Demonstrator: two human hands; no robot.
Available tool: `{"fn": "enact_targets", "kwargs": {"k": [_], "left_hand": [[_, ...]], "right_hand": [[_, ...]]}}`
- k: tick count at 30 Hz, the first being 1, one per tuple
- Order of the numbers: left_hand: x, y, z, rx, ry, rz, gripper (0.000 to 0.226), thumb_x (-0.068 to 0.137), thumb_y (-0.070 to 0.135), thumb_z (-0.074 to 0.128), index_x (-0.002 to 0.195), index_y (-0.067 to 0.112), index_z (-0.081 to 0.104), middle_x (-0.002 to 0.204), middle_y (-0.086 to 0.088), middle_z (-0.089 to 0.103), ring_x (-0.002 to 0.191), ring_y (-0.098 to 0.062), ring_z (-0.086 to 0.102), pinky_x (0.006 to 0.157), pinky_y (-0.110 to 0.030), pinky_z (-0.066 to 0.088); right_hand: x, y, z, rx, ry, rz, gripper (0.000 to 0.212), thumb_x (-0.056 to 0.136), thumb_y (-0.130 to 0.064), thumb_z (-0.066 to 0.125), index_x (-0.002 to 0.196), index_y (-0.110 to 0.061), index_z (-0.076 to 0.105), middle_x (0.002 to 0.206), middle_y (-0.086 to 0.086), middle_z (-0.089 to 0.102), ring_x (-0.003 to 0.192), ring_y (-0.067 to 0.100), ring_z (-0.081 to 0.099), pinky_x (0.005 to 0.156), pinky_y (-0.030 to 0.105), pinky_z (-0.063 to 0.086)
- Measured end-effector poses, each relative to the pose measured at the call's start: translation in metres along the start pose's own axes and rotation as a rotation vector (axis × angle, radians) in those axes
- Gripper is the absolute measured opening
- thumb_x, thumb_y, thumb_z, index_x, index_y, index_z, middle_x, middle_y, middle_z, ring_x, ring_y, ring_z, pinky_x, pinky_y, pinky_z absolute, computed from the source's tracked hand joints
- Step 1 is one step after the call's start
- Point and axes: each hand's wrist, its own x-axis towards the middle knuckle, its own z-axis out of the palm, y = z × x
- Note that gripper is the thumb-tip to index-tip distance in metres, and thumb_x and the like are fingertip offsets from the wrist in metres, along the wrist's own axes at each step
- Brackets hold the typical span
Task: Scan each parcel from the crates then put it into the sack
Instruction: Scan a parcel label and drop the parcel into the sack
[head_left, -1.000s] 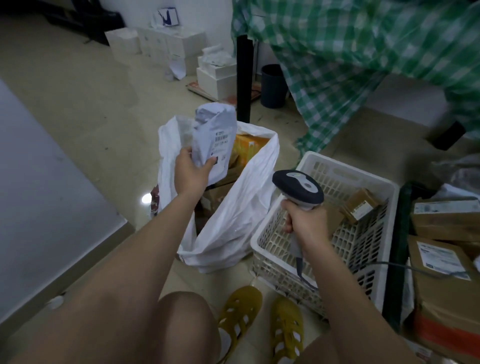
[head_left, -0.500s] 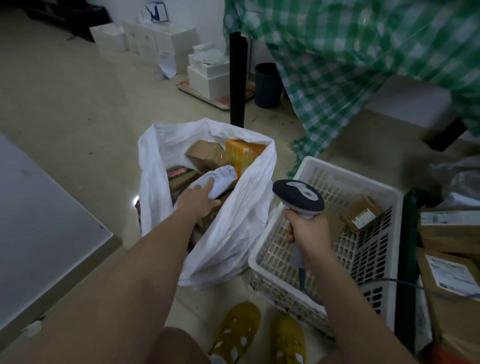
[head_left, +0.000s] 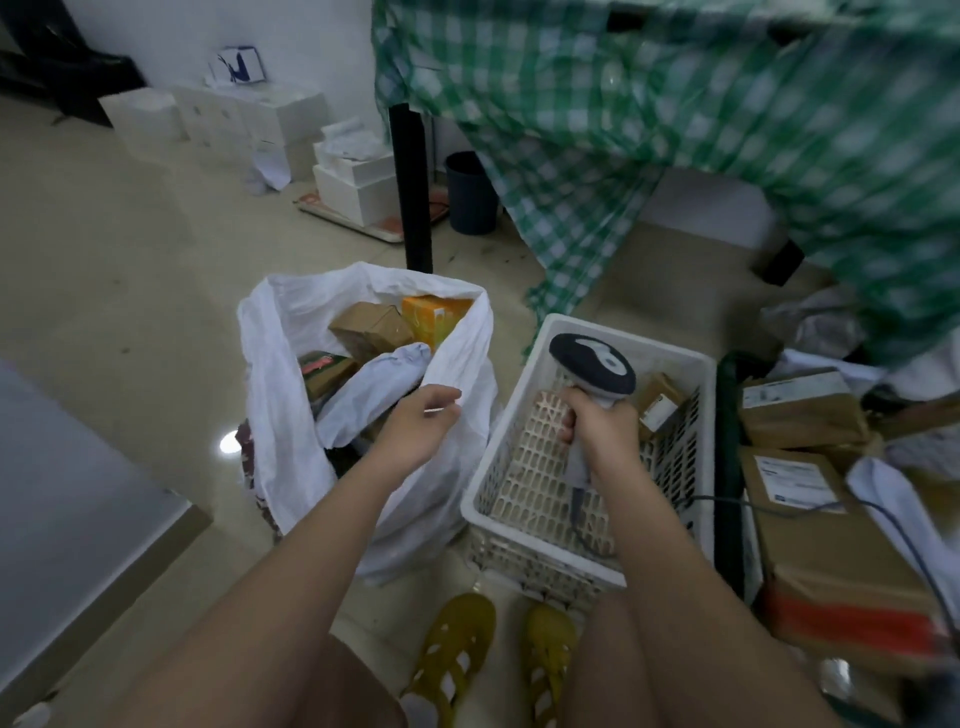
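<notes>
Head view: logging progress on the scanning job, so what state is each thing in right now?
Sack: open, holding parcels.
White soft parcel: lying inside the sack.
Left hand: empty, above the sack's mouth.
Right hand: gripping the scanner.
Scanner: held upright over the crate.
White crate: holds a small brown parcel.

The white sack (head_left: 291, 415) stands open on the floor, holding a white soft parcel (head_left: 371, 387) atop brown and orange boxes. Just right, the white crate (head_left: 524, 499) holds a small brown labelled parcel (head_left: 660, 405). The grey scanner (head_left: 592, 364) is upright above the crate.
</notes>
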Motion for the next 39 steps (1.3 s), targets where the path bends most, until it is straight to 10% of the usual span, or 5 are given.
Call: {"fn": "enact_targets", "kwargs": {"k": [18, 22, 26, 31, 39], "left_hand": [[0.134, -0.061, 0.262, 0.141, -0.289, -0.194, 0.043, 0.096, 0.016, 0.056, 0.137, 0.007, 0.045, 0.133, -0.012, 0.053, 0.106, -0.020, 0.053, 0.078, -0.024, 0.044], [0.178, -0.100, 0.302, 0.242, -0.245, -0.174, 0.066, 0.083, 0.032, 0.071, 0.140, 0.014, 0.042, 0.137, -0.011, 0.049, 0.121, -0.028, 0.051, 0.098, -0.038, 0.046], [0.225, -0.152, 0.344, 0.336, -0.204, -0.185, 0.093, 0.052, 0.062, 0.071, 0.135, 0.030, 0.043, 0.134, -0.008, 0.051, 0.121, -0.031, 0.051, 0.095, -0.046, 0.049], [0.226, -0.146, 0.354, 0.466, -0.310, -0.168, 0.087, 0.079, 0.045, 0.072, 0.149, 0.029, 0.021, 0.155, -0.017, 0.004, 0.142, -0.036, 0.007, 0.115, -0.046, 0.022], [0.243, -0.151, 0.369, 0.554, -0.328, -0.111, 0.103, 0.075, 0.046, 0.076, 0.149, 0.021, 0.009, 0.152, -0.019, 0.013, 0.136, -0.040, 0.019, 0.104, -0.048, 0.032]], "right_hand": [[0.141, 0.096, -0.104, 0.196, 0.340, 0.036, 0.027, 0.087, -0.017, 0.069, 0.112, -0.007, 0.063, 0.094, 0.013, 0.067, 0.082, 0.023, 0.061, 0.083, 0.036, 0.052], [0.193, 0.122, -0.097, 0.229, 0.361, 0.090, 0.009, 0.089, -0.011, 0.066, 0.082, -0.009, 0.059, 0.061, 0.004, 0.053, 0.051, 0.011, 0.048, 0.050, 0.022, 0.043], [0.229, 0.141, -0.094, 0.272, 0.454, 0.116, 0.020, 0.087, -0.011, 0.067, 0.106, -0.004, 0.064, 0.080, 0.013, 0.064, 0.065, 0.015, 0.055, 0.060, 0.027, 0.047], [0.243, 0.153, -0.102, 0.243, 0.483, 0.190, 0.005, 0.089, -0.011, 0.066, 0.086, -0.014, 0.063, 0.069, 0.006, 0.057, 0.058, 0.013, 0.051, 0.053, 0.025, 0.044], [0.260, 0.155, -0.097, 0.227, 0.473, 0.212, 0.011, 0.088, -0.011, 0.066, 0.098, -0.008, 0.062, 0.063, 0.002, 0.054, 0.053, 0.010, 0.051, 0.050, 0.020, 0.045]]}}
